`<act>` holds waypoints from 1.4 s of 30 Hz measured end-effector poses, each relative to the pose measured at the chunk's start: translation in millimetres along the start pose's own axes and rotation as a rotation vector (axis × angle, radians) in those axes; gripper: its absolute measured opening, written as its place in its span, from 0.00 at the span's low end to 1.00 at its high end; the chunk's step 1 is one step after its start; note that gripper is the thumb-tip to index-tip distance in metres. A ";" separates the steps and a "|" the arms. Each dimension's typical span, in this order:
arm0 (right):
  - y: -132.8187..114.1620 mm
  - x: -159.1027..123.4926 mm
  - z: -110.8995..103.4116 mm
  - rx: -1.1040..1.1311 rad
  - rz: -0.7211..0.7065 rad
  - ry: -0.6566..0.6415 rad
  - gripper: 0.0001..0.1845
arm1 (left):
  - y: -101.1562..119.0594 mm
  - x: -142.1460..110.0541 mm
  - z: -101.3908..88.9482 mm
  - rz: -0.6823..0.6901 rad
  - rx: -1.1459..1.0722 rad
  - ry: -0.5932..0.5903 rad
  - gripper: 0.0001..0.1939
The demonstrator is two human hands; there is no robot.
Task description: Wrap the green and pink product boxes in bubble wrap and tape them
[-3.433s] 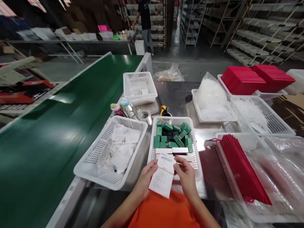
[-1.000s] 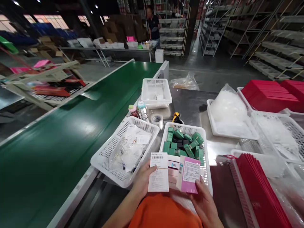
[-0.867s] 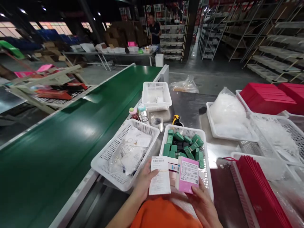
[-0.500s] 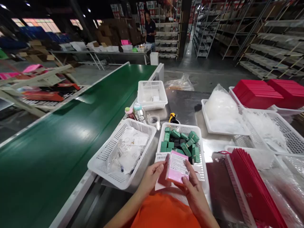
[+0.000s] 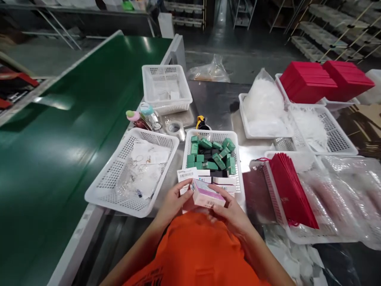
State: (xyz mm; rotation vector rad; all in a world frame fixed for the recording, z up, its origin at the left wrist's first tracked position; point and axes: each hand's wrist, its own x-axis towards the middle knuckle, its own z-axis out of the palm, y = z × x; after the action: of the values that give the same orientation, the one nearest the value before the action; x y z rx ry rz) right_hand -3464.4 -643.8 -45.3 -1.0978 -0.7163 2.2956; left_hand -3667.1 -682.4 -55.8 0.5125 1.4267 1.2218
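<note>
A small pink and white cardboard box (image 5: 207,194) is held between both hands, tilted so that a narrow printed side faces me. My left hand (image 5: 175,200) grips its left end with thumb and fingers. The right end is pinched by my right hand (image 5: 230,208). Just beyond the hands stands a white perforated basket (image 5: 240,174) with several small green boxes (image 5: 218,161) in it. White cartons and a barcode-labelled paper (image 5: 187,174) lie at the basket's near end, partly hidden by my hands.
To the left sits a basket (image 5: 99,186) of bagged items and cards, beside a green conveyor belt (image 5: 74,131). Bottles (image 5: 150,115) and a tape roll (image 5: 175,129) stand behind. Red pouches (image 5: 293,190), bubble wrap (image 5: 330,198) and red boxes (image 5: 308,81) are on the right.
The box has been turned in my hands: its broad labelled face showed before, now a narrow side does. The view has tipped downward.
</note>
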 end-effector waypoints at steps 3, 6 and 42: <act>4.5 1.9 -3.5 -0.041 0.026 -0.026 0.52 | -5.3 -0.7 -2.3 -0.021 0.030 0.019 0.30; 4.8 2.0 -0.7 -0.051 0.018 -0.038 0.52 | -7.6 -2.3 -2.7 -0.083 0.016 0.030 0.33; -8.2 -6.5 -11.0 -0.255 -0.001 0.070 0.38 | 29.0 -25.7 -13.5 -0.173 -0.270 -0.042 0.37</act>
State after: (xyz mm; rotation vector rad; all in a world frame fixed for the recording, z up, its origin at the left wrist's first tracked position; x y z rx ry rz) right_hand -3450.2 -639.1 -42.5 -1.2824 -1.0022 2.1955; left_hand -3681.6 -698.6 -21.1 0.2228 1.2201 1.2323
